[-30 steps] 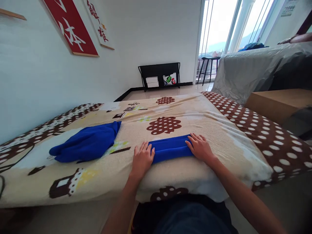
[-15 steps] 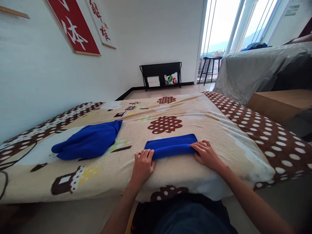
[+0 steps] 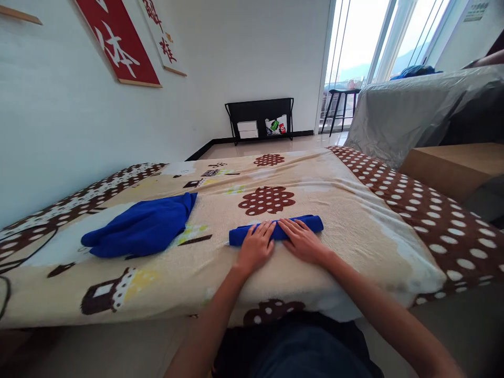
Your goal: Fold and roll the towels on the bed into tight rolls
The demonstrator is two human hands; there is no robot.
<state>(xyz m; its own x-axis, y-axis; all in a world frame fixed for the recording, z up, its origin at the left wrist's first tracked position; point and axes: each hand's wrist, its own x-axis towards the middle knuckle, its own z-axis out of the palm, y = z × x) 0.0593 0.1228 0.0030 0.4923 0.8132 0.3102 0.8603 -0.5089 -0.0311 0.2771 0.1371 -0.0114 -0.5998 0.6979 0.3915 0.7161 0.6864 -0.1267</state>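
Observation:
A blue cloth (image 3: 311,223), folded into a narrow strip, lies near the front edge of a bed covered by a beige patterned blanket (image 3: 346,194). My left hand (image 3: 255,244) and my right hand (image 3: 301,239) lie flat side by side on the middle of the strip, fingers stretched out and pressing down. Only the two ends of the strip show past my hands. A second blue cloth (image 3: 139,228) lies loosely bunched on the blanket to the left, well apart from both hands.
A white wall with red hangings (image 3: 118,42) runs along the bed's left side. A black rack (image 3: 260,119) stands at the far wall. To the right are a grey-covered piece of furniture (image 3: 409,113), a wooden surface (image 3: 452,160) and a stool (image 3: 340,105) by the window.
Both hands have moved from the ends of the folded cloth to its middle. The cloth is now a narrower strip than before.

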